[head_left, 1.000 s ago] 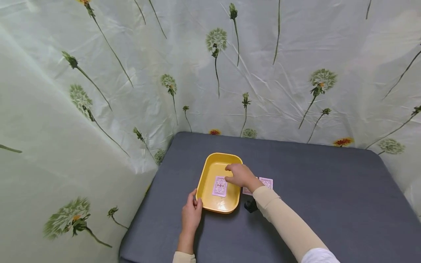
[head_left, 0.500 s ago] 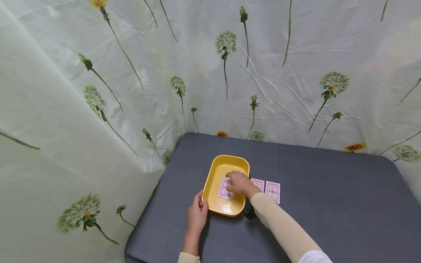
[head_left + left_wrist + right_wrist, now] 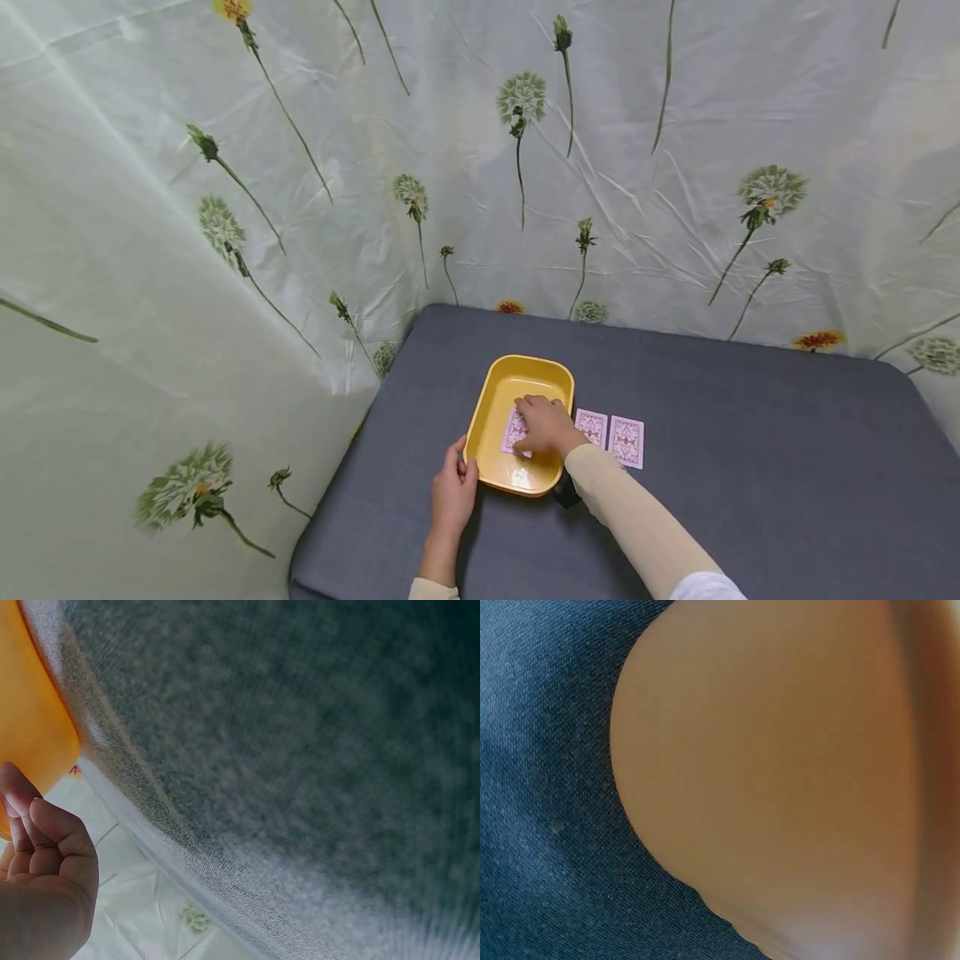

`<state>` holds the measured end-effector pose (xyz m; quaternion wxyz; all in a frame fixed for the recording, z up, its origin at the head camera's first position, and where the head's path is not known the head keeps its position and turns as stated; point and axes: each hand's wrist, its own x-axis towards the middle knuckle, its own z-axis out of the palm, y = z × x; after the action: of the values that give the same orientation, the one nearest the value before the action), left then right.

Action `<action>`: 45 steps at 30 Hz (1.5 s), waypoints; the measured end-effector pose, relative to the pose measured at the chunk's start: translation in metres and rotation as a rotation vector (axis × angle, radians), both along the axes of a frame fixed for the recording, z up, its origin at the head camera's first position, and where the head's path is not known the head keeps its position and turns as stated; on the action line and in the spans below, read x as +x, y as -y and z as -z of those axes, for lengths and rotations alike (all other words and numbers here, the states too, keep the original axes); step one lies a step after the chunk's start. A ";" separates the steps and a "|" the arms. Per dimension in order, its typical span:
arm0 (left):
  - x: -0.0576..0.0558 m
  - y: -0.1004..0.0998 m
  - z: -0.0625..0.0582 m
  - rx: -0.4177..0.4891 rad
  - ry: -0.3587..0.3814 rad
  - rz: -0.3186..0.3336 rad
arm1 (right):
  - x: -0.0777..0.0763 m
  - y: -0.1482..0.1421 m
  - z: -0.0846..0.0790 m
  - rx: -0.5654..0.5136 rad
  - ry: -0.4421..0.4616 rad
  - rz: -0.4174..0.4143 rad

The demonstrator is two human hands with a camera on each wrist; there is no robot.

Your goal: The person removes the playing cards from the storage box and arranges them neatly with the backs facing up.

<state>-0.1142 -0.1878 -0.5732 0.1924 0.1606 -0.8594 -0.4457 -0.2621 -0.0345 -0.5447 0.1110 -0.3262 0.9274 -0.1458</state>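
Observation:
In the head view a yellow tray (image 3: 506, 473) stands on the dark grey padded surface, with a pink-patterned playing card (image 3: 513, 428) lying face down in it. My left hand (image 3: 453, 497) holds the tray's near left corner, thumb on the near side and fingers along the left wall. The left wrist view shows those fingers bent at the tray's yellow wall (image 3: 34, 697). Over the card is my right hand (image 3: 545, 423), fingertips at its far end and thumb at its near end, covering its right part. In the right wrist view, bare skin (image 3: 765, 765) hides the fingers and card.
Two more face-down cards, a nearer one (image 3: 592, 427) and a farther one (image 3: 627, 442), lie right of the tray. A black device (image 3: 567, 492) sits under my right wrist. Flower-printed sheeting (image 3: 465, 167) hangs behind and at the left.
My right hand has moved from beside the card to over it, fingers lower. The cards right of the tray show more fully. My left hand stays at the corner; the head view has shifted slightly.

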 end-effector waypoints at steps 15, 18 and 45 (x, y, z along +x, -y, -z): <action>0.000 -0.001 0.002 0.006 -0.017 -0.004 | 0.000 0.000 0.000 0.029 -0.009 -0.004; -0.001 -0.001 0.001 0.010 -0.009 -0.006 | 0.000 0.001 0.001 0.040 -0.024 -0.004; -0.001 0.000 -0.001 0.027 0.019 -0.003 | 0.005 0.006 0.007 0.124 -0.156 -0.078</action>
<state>-0.1151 -0.1873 -0.5727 0.1826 0.1689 -0.8548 -0.4554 -0.2573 -0.0403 -0.5513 0.0640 -0.3652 0.9269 -0.0578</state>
